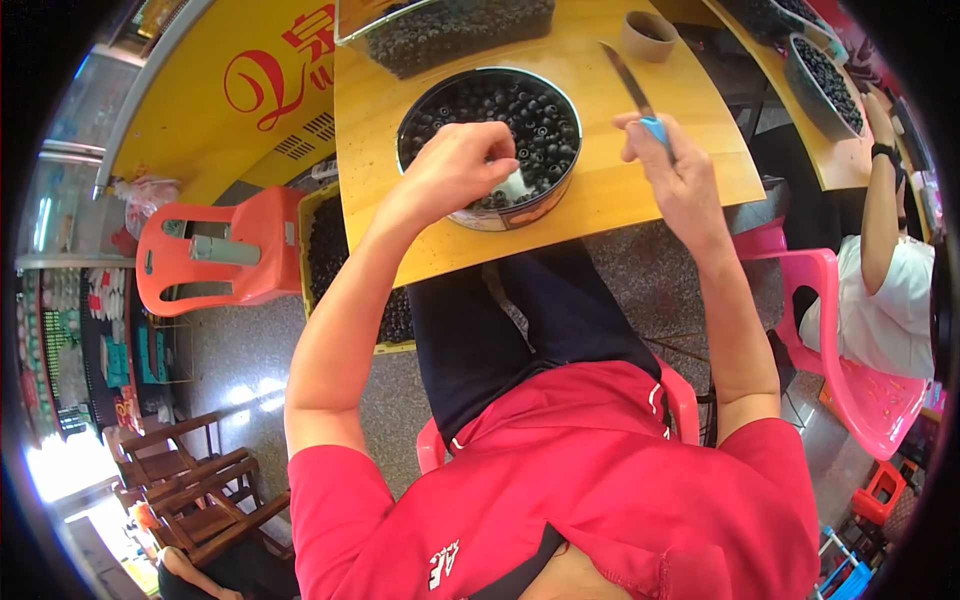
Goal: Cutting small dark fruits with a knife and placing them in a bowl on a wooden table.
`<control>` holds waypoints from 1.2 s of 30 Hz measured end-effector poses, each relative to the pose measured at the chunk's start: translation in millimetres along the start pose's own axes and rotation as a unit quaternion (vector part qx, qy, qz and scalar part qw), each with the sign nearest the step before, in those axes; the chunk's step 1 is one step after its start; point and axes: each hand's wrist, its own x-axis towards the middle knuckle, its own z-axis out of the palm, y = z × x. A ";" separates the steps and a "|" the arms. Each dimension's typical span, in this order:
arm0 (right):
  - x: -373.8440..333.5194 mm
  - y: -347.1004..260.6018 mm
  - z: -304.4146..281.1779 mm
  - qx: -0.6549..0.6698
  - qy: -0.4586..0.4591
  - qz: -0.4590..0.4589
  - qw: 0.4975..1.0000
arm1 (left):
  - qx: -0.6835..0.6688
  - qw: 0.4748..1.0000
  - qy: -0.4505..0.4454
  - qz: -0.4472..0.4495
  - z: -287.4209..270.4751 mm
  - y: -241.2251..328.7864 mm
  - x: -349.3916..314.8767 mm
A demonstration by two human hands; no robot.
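Observation:
My left hand [465, 168] is over the near left part of a round tin [520, 214]. Its fingers are curled together, and whatever they may hold is hidden. Small dark round pieces [545, 130] fill the tin, some with a pale ring on top; I cannot tell whether they are shells or fruit. To the right of the tin, above the table [610, 165], my right hand [675, 175] grips a knife [630, 80] by its light blue handle. The blade points up and away to the left, apart from the tin.
A clear box [455, 40] of dark pieces stands at the back, with a brown cup [648, 38] at far right. A yellow crate [303, 215] and orange chair [215, 250] are left. At right, a person [880, 290] works near a container [825, 90] and pink chair [840, 350].

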 end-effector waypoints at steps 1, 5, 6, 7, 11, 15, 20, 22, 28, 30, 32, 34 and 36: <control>1.0 -3.4 5.1 0.030 -0.028 0.016 0.999 | -0.044 0.999 0.019 -0.016 -2.7 2.3 -4.8; 9.7 -15.2 28.4 0.092 -0.072 -0.002 0.993 | -0.038 0.998 0.044 -0.030 -4.1 6.9 -10.2; 11.8 -17.8 32.0 0.094 -0.072 -0.025 0.993 | -0.004 0.999 0.045 -0.021 -5.0 5.9 -9.6; 13.4 -19.0 33.2 0.103 -0.078 -0.032 0.991 | -0.003 0.999 0.046 -0.022 -4.6 6.3 -7.8; 13.8 -22.7 34.9 0.116 -0.063 -0.060 0.989 | 0.089 0.996 -0.019 -0.008 8.6 8.9 4.2; 9.9 -23.3 27.2 0.091 -0.064 -0.052 0.992 | 0.139 0.990 -0.032 0.016 18.9 10.6 11.6; 8.9 -15.8 20.2 0.073 -0.053 -0.046 0.995 | 0.136 0.990 -0.042 0.003 16.8 16.0 12.5; 9.3 -14.3 20.8 0.074 -0.058 -0.042 0.995 | 0.117 0.992 -0.042 -0.016 15.0 18.0 11.2; 8.8 -14.0 25.3 0.070 -0.063 -0.039 0.995 | 0.082 0.996 -0.045 0.013 17.1 11.0 17.3; 8.9 -11.7 24.2 0.077 -0.062 -0.043 0.994 | 0.042 0.999 -0.010 0.030 18.4 4.3 16.5; 9.8 -12.0 23.3 0.085 -0.060 -0.047 0.993 | 0.002 0.999 0.024 0.047 16.1 -4.3 12.8; 9.5 -12.5 22.0 0.100 -0.072 -0.030 0.992 | -0.268 0.963 0.030 -0.017 8.9 2.0 1.4; 8.8 -15.3 25.3 0.127 -0.085 -0.004 0.988 | -0.367 0.928 0.054 0.008 7.4 8.5 -8.3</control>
